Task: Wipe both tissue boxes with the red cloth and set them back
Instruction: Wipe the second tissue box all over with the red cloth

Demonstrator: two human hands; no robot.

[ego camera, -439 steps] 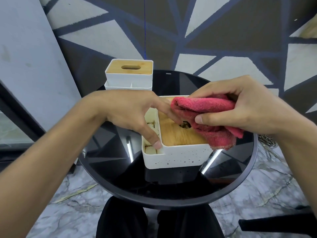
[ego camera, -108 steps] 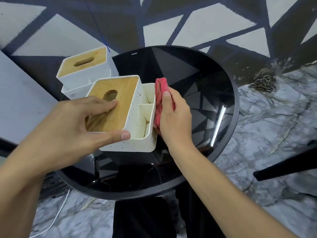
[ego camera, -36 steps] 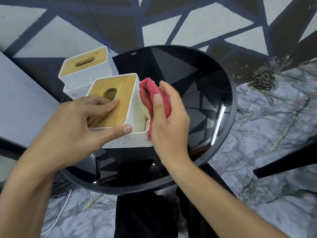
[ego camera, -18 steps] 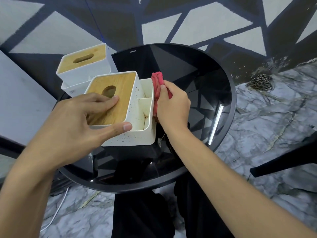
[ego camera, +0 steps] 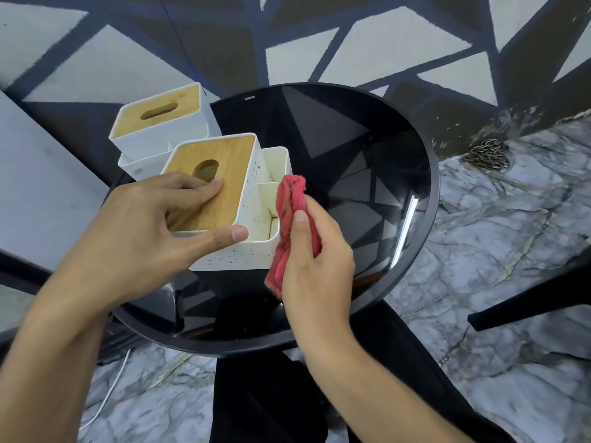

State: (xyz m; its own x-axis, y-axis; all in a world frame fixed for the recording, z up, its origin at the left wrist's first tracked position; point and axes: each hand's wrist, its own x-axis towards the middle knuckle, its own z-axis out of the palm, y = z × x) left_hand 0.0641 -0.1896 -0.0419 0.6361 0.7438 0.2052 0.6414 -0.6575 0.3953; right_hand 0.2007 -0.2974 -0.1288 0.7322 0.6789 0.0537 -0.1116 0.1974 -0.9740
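The near tissue box, white with a wooden lid and side compartments, stands on the round black glass table. My left hand grips it, fingers on the lid and thumb on its front wall. My right hand holds the bunched red cloth against the box's right side wall. A second white tissue box with a wooden lid stands behind it at the table's far left edge.
A grey panel leans at the left. A patterned wall rises behind the table. On the marble floor lie a chain at the right and a white cable at the lower left. A dark bar juts in from the right.
My right hand has slid the red cloth along the box's right wall toward me, from the far corner to the near end. My left hand keeps its grip on the box.
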